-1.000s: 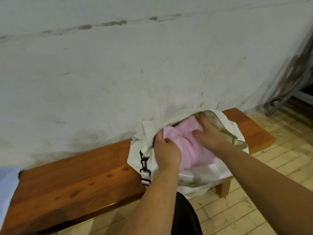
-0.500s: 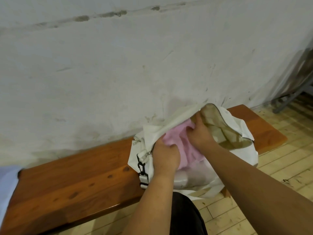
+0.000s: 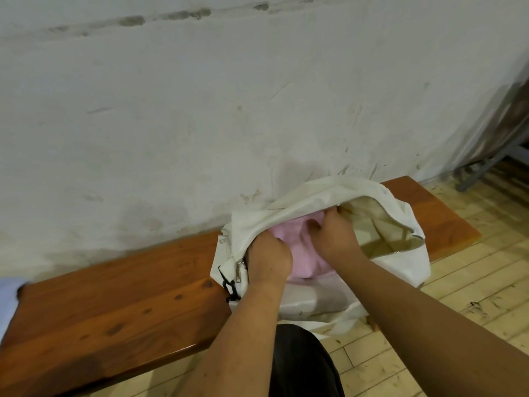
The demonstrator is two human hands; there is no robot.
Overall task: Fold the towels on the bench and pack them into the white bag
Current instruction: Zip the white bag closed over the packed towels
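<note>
**Towel (image 3: 303, 249) halfway into the white bag (image 3: 398, 222)**

Pink and bunched, the towel sits in the bag's open mouth. Its far part is tucked under the raised upper flap, and its near edge shows above the lower lip. The left hand (image 3: 269, 257) is at the towel's left end, just inside the zip. Its fingers curl down into the cloth and its fingertips are hidden. The right hand (image 3: 335, 237) is further in, its fingers bent over the towel's far side and its thumb pressed on top. Both hands look to be gripping the towel and pushing it down. That grip probably keeps the folds together while the bundle passes the soft, sagging opening.

The bag lies on the right end of the wooden bench (image 3: 114, 296), leaning against the scuffed wall (image 3: 200, 110), which likely braces it against the push. To the right of the hands, the bag's pale lining is bare. A black strap clip (image 3: 229, 285) hangs at the bag's left corner. A pale cloth (image 3: 8, 290) shows at the bench's far left edge; whether it is another towel cannot be told.
</note>
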